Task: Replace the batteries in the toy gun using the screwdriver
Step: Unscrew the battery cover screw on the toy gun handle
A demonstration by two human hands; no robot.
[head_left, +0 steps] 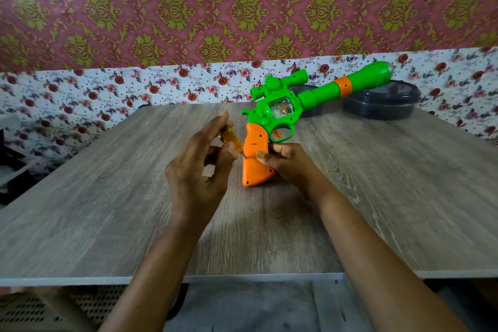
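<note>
Item: green-and-orange plastic toy gun (280, 108), propped butt-down on the grey wood-grain table (377, 183). Right hand (285, 164) grips its orange handle; left hand (196, 167) pinches an amber-handled screwdriver (231, 140), tip at the handle's screw. Likely light, hollow, slippery; best braced low on the handle.

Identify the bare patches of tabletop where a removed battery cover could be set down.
Free: the table left of the left hand, and the front right, beside the right hand. Crowded: the far right, where the toy gun rises before a dark container.
</note>
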